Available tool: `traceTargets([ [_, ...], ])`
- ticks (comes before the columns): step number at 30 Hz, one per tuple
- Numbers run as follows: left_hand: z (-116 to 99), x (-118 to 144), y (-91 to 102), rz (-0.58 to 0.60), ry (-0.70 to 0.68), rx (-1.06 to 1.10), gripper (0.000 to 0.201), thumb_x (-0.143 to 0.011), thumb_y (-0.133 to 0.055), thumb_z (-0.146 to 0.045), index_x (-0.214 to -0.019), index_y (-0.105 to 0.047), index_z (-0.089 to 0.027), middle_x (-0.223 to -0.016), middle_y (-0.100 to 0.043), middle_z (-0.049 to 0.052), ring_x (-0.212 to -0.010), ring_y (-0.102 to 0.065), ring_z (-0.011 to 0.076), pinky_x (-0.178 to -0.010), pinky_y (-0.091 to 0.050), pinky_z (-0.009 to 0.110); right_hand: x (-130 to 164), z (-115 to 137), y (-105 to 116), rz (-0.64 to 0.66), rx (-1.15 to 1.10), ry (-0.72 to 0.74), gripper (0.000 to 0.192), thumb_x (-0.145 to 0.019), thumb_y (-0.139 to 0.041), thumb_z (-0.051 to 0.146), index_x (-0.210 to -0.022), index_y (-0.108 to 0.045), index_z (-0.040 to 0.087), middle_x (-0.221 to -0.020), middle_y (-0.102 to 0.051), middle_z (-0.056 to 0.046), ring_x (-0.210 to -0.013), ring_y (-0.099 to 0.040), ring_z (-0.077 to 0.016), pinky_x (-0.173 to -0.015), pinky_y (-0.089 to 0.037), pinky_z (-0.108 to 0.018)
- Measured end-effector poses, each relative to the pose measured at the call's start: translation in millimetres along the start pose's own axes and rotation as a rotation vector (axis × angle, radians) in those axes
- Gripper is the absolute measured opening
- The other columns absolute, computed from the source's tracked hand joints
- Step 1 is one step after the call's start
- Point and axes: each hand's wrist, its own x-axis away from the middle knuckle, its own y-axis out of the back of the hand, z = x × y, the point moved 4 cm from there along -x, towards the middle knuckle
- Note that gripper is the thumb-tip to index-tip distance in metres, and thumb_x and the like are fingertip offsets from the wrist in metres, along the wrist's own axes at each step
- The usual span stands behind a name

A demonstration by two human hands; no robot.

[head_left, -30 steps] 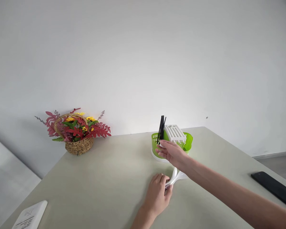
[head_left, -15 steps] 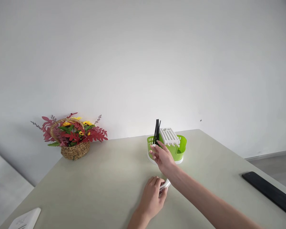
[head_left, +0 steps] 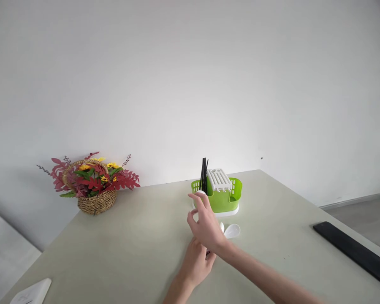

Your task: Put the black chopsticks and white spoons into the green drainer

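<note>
A green cutlery holder (head_left: pixel 221 202) with a white slotted top (head_left: pixel 220 179) stands on the table. Black chopsticks (head_left: pixel 203 175) lean upright in its left compartment, and a white spoon end (head_left: pixel 201 193) shows there just behind my right fingertips. My right hand (head_left: pixel 205 223) hovers in front of the holder with its fingers curved and apart, holding nothing that I can see. Below and partly behind it, my left hand (head_left: pixel 194 261) is closed around white soup spoons. The bowl of one white soup spoon (head_left: pixel 232 231) sticks out to the right; the handles are mostly hidden.
A wicker basket of artificial flowers (head_left: pixel 96 202) sits at the back left against the wall. A long black object (head_left: pixel 351 253) lies along the right edge of the table (head_left: pixel 129 253). A white flat item (head_left: pixel 33 292) is at the near left corner.
My right hand has drawn back from the holder, down toward my left hand. More of the spoon bowls by my left hand now shows. The view has shifted slightly.
</note>
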Motion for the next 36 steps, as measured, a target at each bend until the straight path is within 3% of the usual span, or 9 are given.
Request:
traceTargets([
  [3, -5, -1, 2.1, 0.031, -0.007, 0.009, 0.027, -0.095, -0.052, -0.02, -0.119, -0.064, -0.025, -0.105, -0.072, 0.007, -0.1, -0.066, 0.0264, -0.084, -0.054, 0.037, -8, -3, 3, 0.082, 0.494, 0.185, 0.064, -0.089, -0.041, 0.011, -0.152, -0.039, 0.025, -0.165, -0.031, -0.015, -0.093, -0.071, -0.0218, -0.065, -0.055, -0.035],
  [6, -9, -3, 4.7, 0.038, 0.005, 0.015, 0.029, -0.097, -0.05, -0.022, -0.125, -0.061, -0.026, -0.112, -0.07, 0.007, -0.103, -0.064, 0.0257, -0.087, -0.053, 0.037, -13, -12, 6, 0.136, 0.68, 0.184, 0.073, -0.087, -0.042, 0.009, -0.158, -0.03, 0.023, -0.167, -0.031, -0.013, -0.102, -0.071, -0.0242, -0.064, -0.054, -0.032],
  [9, -12, -4, 5.6, 0.056, 0.025, -0.004, 0.024, -0.098, -0.049, -0.024, -0.117, -0.063, -0.024, -0.107, -0.069, 0.008, -0.1, -0.064, 0.0257, -0.086, -0.054, 0.037, -13, -19, 10, 0.117, 0.698, 0.17, 0.076, -0.087, -0.042, 0.01, -0.16, -0.024, 0.02, -0.165, -0.034, -0.013, -0.098, -0.072, -0.0224, -0.062, -0.053, -0.03],
  [13, -12, -5, 6.0, 0.06, 0.028, -0.002, 0.022, -0.098, -0.049, -0.024, -0.114, -0.064, -0.023, -0.103, -0.069, 0.008, -0.098, -0.064, 0.0251, -0.085, -0.054, 0.036, -8, -23, 15, 0.094, 0.686, 0.179, 0.067, -0.089, -0.042, 0.011, -0.155, -0.032, 0.018, -0.16, -0.04, -0.014, -0.088, -0.072, -0.0198, -0.057, -0.05, -0.029],
  [20, -10, -5, 5.5, 0.052, 0.004, 0.005, 0.02, -0.099, -0.05, -0.025, -0.114, -0.062, -0.023, -0.105, -0.069, 0.008, -0.098, -0.065, 0.025, -0.084, -0.053, 0.036, 6, -16, 30, 0.079, 0.609, 0.335, 0.053, -0.091, -0.041, 0.01, -0.144, -0.039, 0.019, -0.153, -0.048, -0.012, -0.073, -0.068, -0.0151, -0.054, -0.047, -0.029],
  [24, -6, -3, 2.1, 0.059, 0.017, -0.065, 0.014, -0.101, -0.048, -0.029, -0.105, -0.06, -0.022, -0.101, -0.068, 0.008, -0.097, -0.064, 0.0253, -0.083, -0.052, 0.037, 17, -29, 45, 0.047, 0.555, 0.375, 0.042, -0.094, -0.038, 0.011, -0.135, -0.044, 0.021, -0.145, -0.055, -0.011, -0.072, -0.068, -0.0149, -0.055, -0.048, -0.029],
  [27, -3, -2, -1.3, 0.051, 0.015, -0.121, 0.014, -0.101, -0.048, -0.031, -0.096, -0.057, -0.022, -0.096, -0.067, 0.008, -0.093, -0.063, 0.0253, -0.079, -0.05, 0.037, 26, -53, 64, -0.006, 0.46, 0.296, 0.037, -0.097, -0.036, 0.016, -0.132, -0.047, 0.024, -0.138, -0.058, -0.01, -0.077, -0.069, -0.0158, -0.058, -0.05, -0.029],
  [32, -1, -1, -3.6, 0.038, 0.0, -0.151, 0.016, -0.102, -0.047, -0.034, -0.096, -0.055, -0.021, -0.097, -0.066, 0.009, -0.092, -0.062, 0.0254, -0.079, -0.049, 0.038, 42, -113, 99, -0.158, 0.204, -0.041, 0.028, -0.096, -0.043, 0.028, -0.122, -0.052, 0.027, -0.126, -0.063, -0.007, -0.082, -0.071, -0.0162, -0.068, -0.057, -0.031],
  [36, -5, 0, -1.8, 0.053, 0.013, -0.141, 0.023, -0.105, -0.041, -0.038, -0.098, -0.057, -0.022, -0.099, -0.067, 0.008, -0.093, -0.062, 0.0254, -0.081, -0.049, 0.038, 56, -148, 108, -0.195, 0.159, -0.177, 0.022, -0.093, -0.041, 0.03, -0.111, -0.053, 0.026, -0.125, -0.062, -0.007, -0.079, -0.071, -0.0154, -0.067, -0.057, -0.032],
])
